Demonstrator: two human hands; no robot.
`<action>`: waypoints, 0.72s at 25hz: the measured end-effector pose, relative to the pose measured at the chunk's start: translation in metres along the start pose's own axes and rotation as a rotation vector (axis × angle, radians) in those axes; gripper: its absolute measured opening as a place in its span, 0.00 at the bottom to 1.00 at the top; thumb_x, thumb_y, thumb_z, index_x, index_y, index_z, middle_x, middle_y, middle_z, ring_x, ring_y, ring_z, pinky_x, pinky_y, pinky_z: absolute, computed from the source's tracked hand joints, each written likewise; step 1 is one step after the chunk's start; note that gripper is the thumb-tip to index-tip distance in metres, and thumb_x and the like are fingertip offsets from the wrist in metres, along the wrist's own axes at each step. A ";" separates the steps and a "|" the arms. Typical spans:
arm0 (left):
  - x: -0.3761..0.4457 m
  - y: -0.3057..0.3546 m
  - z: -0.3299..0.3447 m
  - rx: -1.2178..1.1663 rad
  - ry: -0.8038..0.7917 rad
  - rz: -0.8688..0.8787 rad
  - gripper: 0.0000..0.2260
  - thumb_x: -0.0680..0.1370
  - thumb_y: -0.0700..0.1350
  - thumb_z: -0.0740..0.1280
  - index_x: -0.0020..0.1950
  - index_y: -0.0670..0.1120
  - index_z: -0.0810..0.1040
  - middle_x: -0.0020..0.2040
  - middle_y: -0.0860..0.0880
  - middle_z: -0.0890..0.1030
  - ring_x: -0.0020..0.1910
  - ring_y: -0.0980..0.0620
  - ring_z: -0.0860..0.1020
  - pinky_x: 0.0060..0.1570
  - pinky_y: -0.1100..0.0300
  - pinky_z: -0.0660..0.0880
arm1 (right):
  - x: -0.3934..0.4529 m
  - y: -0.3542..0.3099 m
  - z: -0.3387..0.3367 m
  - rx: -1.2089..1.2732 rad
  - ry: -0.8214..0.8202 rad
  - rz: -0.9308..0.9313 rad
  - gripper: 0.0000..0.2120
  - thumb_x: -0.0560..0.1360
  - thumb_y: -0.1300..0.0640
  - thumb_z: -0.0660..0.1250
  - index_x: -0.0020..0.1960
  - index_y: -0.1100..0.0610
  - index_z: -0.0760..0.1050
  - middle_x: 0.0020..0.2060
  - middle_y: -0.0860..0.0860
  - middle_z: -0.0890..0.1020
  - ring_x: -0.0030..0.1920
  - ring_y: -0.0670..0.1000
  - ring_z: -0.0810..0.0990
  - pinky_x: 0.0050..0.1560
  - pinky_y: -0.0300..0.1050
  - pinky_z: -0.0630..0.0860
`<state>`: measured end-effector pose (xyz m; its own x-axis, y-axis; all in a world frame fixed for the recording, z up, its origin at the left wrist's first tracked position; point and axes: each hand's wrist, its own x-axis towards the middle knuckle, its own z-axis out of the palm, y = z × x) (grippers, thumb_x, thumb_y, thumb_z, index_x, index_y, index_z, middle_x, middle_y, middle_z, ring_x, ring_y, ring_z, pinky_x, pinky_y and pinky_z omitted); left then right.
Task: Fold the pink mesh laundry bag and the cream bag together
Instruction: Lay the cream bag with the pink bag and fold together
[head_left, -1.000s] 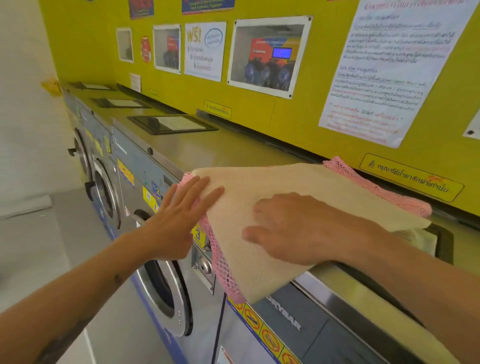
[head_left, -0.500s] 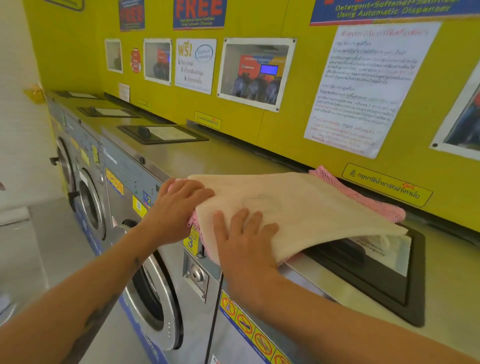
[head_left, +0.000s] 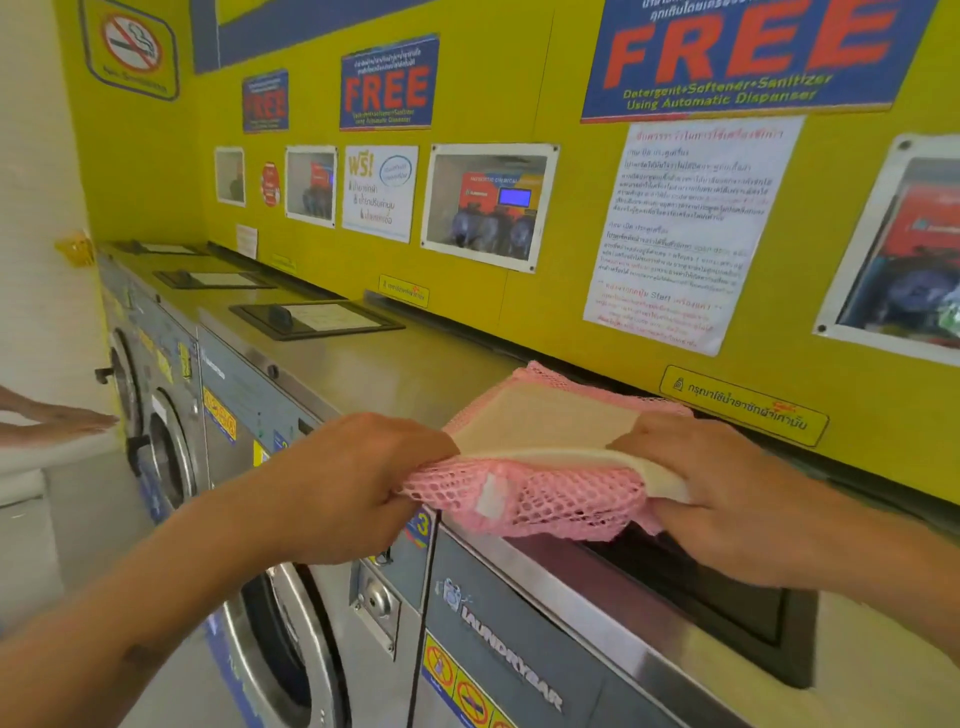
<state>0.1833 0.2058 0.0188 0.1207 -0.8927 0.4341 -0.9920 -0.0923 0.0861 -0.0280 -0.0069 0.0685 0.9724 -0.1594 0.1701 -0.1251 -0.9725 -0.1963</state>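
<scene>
The pink mesh laundry bag (head_left: 566, 499) and the cream bag (head_left: 540, 421) lie together on top of a washing machine (head_left: 384, 364), folded over so pink mesh faces me along the near edge. The cream bag shows on top, with a pink rim behind it. My left hand (head_left: 358, 483) grips the left end of the bundle. My right hand (head_left: 727, 493) grips the right end, thumb on the cream fabric.
A row of front-loading washers (head_left: 166, 447) runs off to the left under a yellow wall (head_left: 519, 291) with posters. A black dispenser recess (head_left: 717, 597) sits in the machine top under the bundle. Another person's hand (head_left: 57, 418) shows at the far left.
Both hands went from pressing flat on the spread bags to gripping their ends. The near part has been folded up, so the bundle is smaller and pink mesh shows in front.
</scene>
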 end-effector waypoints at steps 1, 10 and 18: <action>0.005 0.016 -0.014 -0.089 -0.088 -0.009 0.08 0.76 0.48 0.61 0.49 0.51 0.79 0.37 0.53 0.79 0.35 0.54 0.77 0.36 0.51 0.73 | -0.010 0.010 -0.012 0.051 0.011 0.030 0.16 0.71 0.60 0.67 0.44 0.37 0.79 0.40 0.43 0.81 0.42 0.44 0.79 0.41 0.48 0.74; 0.093 0.022 -0.105 -0.359 -0.503 -0.243 0.10 0.74 0.55 0.67 0.48 0.52 0.84 0.49 0.48 0.86 0.50 0.43 0.84 0.56 0.39 0.77 | 0.001 0.046 -0.077 0.364 -0.021 0.090 0.14 0.73 0.61 0.74 0.56 0.48 0.82 0.50 0.46 0.86 0.52 0.47 0.83 0.59 0.53 0.78; 0.182 -0.028 -0.022 0.376 0.069 -0.487 0.17 0.76 0.45 0.64 0.64 0.52 0.71 0.60 0.47 0.76 0.59 0.44 0.74 0.60 0.42 0.68 | 0.134 0.103 -0.062 0.277 0.099 0.408 0.24 0.73 0.65 0.69 0.65 0.49 0.71 0.60 0.51 0.75 0.54 0.53 0.78 0.50 0.46 0.77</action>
<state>0.2338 0.0557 0.1147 0.5528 -0.6797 0.4821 -0.7660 -0.6423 -0.0273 0.0771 -0.1391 0.1308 0.8302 -0.5457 0.1138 -0.4216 -0.7482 -0.5123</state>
